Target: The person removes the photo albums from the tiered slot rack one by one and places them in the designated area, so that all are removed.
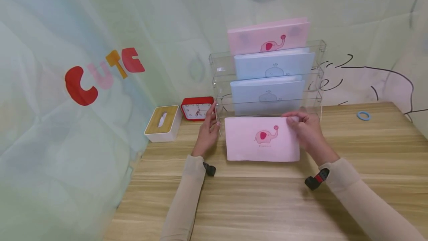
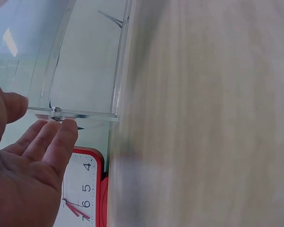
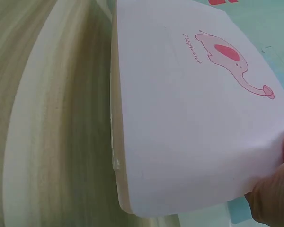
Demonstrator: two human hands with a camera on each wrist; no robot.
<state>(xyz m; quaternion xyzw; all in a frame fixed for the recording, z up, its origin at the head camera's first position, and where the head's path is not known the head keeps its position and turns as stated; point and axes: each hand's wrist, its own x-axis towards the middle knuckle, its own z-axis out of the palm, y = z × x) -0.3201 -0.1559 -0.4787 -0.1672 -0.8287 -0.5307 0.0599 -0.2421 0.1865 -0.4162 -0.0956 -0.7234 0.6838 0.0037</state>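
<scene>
My right hand [image 1: 309, 131] pinches the upper right corner of a pink notebook [image 1: 245, 140] with an elephant drawing on its cover. In the right wrist view, the thumb [image 3: 277, 198] lies on the front of the cover. The notebook is upright at the front of a clear acrylic rack [image 1: 220, 71]; whether its lower edge touches anything is hidden. With fairly straight fingers, my left hand [image 1: 207, 133] touches the rack's left side panel [image 2: 75, 114]. Two light blue whale notebooks [image 1: 249, 97] and another pink elephant notebook [image 1: 244, 42] stand in the tiers behind.
Left of the rack, a red alarm clock [image 1: 197, 109] stands close behind my left hand. Beside it is a white tissue box [image 1: 164, 122] with a wooden lid. A blue ring [image 1: 363, 115] lies on the wooden table [image 1: 260, 203] at right. Printed curtain [image 1: 174, 18] hangs behind.
</scene>
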